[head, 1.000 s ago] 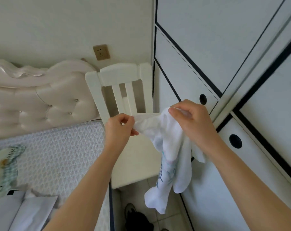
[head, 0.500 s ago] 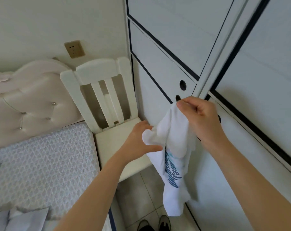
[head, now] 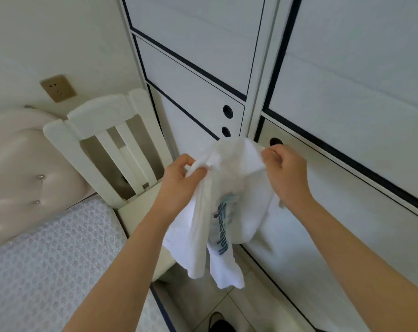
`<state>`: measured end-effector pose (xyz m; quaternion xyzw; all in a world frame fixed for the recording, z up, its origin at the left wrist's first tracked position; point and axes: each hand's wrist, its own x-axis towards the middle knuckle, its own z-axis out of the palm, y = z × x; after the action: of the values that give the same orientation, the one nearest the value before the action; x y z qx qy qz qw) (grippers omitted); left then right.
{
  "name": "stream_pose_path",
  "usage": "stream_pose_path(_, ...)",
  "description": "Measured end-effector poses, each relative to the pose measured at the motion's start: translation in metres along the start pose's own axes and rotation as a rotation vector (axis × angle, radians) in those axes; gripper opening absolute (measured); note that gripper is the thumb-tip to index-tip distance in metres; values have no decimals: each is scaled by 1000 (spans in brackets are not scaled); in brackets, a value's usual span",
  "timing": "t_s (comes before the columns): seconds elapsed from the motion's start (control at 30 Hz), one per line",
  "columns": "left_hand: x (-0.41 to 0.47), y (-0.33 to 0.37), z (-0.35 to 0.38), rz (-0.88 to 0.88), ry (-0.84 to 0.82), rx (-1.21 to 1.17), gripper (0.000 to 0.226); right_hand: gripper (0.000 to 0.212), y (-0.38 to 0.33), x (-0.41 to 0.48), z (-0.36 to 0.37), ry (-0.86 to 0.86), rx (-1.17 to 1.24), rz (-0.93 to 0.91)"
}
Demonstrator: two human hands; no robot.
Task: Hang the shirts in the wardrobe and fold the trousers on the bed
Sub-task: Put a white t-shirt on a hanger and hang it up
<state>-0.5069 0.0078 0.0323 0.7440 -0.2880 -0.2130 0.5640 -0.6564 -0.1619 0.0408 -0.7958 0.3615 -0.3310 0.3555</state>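
A white shirt (head: 229, 188) with blue lettering hangs crumpled between both hands, in front of the wardrobe (head: 347, 116). My left hand (head: 179, 180) pinches its upper left edge. My right hand (head: 284, 173) grips the upper right edge, close to a round door pull. The wardrobe's sliding doors are white with dark trim and stand closed. The bed (head: 47, 259) with a patterned white cover lies at the lower left.
A white slatted chair (head: 107, 144) stands between the bed and the wardrobe, its seat just behind the shirt. A padded headboard (head: 18, 168) and a wall socket (head: 58, 88) are at the left. Tiled floor and a dark shoe (head: 218, 323) show below.
The view has swung right towards the wardrobe. My left hand has moved up from the shirt's lower fold to its top edge, and the two hands now spread the shirt apart.
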Motion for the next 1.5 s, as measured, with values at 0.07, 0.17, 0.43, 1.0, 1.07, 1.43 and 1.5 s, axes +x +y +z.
stream_pose_path(0.07,1,17,2,-19,41,-46,23,13,8,-12,-4,-20,-102,-28)
stream_pose_path(0.17,0,36,10,-114,138,-126,24,30,15,-35,-10,-82,-205,-81)
stream_pose_path(0.43,-26,65,41,-294,288,-272,25,14,32,-87,-23,-453,-145,68)
stream_pose_path(1.0,-200,109,163,-47,243,145,28,24,111,-186,-164,-557,766,948)
stream_pose_path(1.07,-219,103,180,0,159,333,25,14,112,-202,-195,-532,810,887)
stream_pose_path(1.43,-255,74,271,92,-640,1097,20,22,123,-265,-318,-222,630,523)
stream_pose_path(1.5,-253,74,291,110,-723,1022,26,25,123,-274,-332,-140,578,493)
